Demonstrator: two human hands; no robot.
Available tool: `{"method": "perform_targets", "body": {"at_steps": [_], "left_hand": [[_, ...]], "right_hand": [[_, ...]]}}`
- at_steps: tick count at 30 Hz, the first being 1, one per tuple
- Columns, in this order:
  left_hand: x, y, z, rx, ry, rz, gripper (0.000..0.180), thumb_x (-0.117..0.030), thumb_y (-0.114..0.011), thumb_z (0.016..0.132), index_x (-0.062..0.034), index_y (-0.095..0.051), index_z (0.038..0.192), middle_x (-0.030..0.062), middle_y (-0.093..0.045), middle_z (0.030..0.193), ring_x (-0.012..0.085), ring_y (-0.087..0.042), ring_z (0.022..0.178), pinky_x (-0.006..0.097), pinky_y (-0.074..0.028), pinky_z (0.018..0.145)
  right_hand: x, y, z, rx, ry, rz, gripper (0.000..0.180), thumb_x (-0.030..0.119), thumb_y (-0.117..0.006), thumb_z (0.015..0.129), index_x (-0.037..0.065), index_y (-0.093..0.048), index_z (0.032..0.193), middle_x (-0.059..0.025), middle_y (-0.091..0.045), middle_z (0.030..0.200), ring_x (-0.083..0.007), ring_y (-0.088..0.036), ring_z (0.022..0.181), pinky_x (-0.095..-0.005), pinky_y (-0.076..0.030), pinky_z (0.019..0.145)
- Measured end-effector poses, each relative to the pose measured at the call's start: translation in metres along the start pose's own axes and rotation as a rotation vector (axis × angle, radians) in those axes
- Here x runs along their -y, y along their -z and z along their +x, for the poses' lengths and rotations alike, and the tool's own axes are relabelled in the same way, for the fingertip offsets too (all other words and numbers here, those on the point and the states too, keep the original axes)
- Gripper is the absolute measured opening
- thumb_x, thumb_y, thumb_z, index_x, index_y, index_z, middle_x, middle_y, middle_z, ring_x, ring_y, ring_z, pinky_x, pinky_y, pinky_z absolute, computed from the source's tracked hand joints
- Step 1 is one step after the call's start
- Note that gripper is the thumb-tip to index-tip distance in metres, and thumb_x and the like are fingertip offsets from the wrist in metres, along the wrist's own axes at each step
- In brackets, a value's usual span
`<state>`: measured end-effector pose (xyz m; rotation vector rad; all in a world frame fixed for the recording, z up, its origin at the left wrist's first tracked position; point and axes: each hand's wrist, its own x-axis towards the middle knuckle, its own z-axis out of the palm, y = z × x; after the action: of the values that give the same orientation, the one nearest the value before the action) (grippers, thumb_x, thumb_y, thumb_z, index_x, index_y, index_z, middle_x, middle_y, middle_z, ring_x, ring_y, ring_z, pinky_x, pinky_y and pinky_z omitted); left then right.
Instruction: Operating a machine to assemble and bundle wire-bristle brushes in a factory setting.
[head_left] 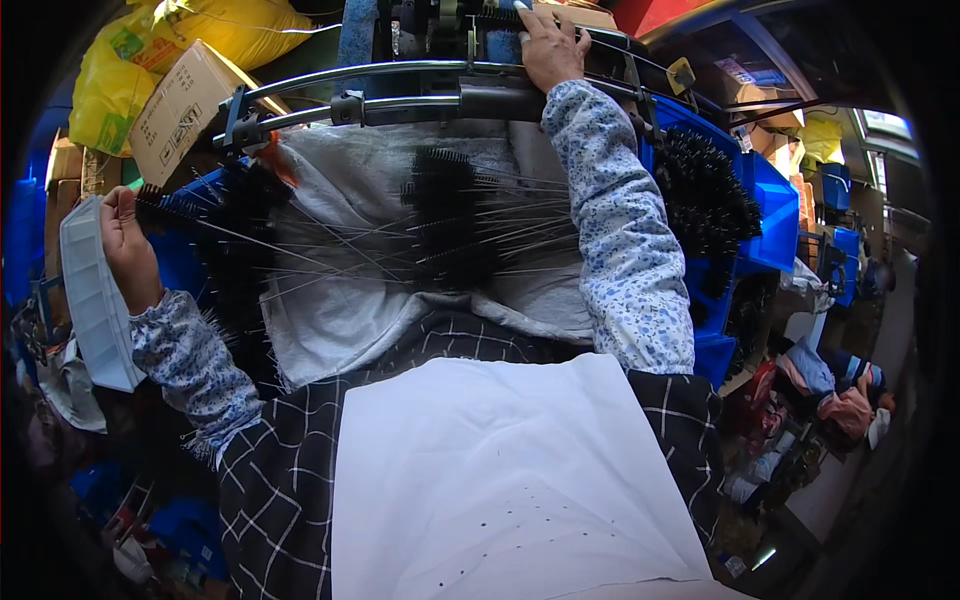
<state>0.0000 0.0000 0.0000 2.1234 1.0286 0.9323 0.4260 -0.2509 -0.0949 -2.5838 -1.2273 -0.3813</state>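
Observation:
My left hand (pixel 128 252), at the far left, is closed by the bristled end of a black twisted-wire brush (pixel 172 208). The brush's thin metal stem slants right over my lap. Just outside that hand stands a white plastic tray (pixel 92 300), tilted on edge; whether my fingers touch it I cannot tell. My right hand (pixel 553 48) reaches up to the machine (pixel 497 45), fingers apart over its front part, with something white at one fingertip. A thick bunch of black wire brushes (pixel 445 215) lies across the grey cloth (pixel 340 330) on my lap, stems fanning both ways.
A curved metal rail (pixel 400 104) crosses between me and the machine. More black brushes fill blue bins (pixel 770 215) at the right and hang at the left (pixel 240 215). A cardboard box (pixel 182 112) and yellow bags (pixel 112 95) stand at the back left.

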Motion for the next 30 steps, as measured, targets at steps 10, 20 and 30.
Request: {"method": "perform_targets", "body": {"at_steps": [10,20,30], "left_hand": [[-0.047,0.038,0.005,-0.25,0.061,-0.28,0.03,-0.026,-0.045,0.085,-0.0001,-0.048,0.1,0.0064,-0.053,0.089,0.0107,-0.05,0.082,0.021,-0.041,0.073],[-0.027,0.064,-0.008,-0.239,0.075,-0.367,0.024,-0.023,-0.045,0.085,-0.0012,-0.049,0.096,0.0046,-0.054,0.082,0.0102,-0.05,0.074,0.021,-0.04,0.066],[-0.055,0.025,0.001,-0.256,0.032,-0.419,0.026,-0.024,-0.048,0.084,-0.0005,-0.048,0.095,0.005,-0.052,0.083,0.0102,-0.05,0.073,0.021,-0.041,0.062]], "right_hand": [[0.016,0.014,-0.02,-0.04,-0.256,0.056,0.034,0.025,-0.054,0.075,0.012,-0.053,0.106,-0.0062,-0.054,0.101,-0.022,-0.05,0.095,-0.0414,-0.03,0.083],[0.044,0.004,-0.019,-0.033,-0.258,0.07,0.034,0.023,-0.053,0.076,0.013,-0.052,0.109,-0.0061,-0.054,0.102,-0.0211,-0.05,0.095,-0.0437,-0.028,0.084],[0.104,-0.003,-0.01,-0.073,-0.224,0.053,0.023,0.018,-0.048,0.079,0.009,-0.055,0.099,-0.0052,-0.056,0.094,-0.0204,-0.053,0.085,-0.041,-0.035,0.074]]}}
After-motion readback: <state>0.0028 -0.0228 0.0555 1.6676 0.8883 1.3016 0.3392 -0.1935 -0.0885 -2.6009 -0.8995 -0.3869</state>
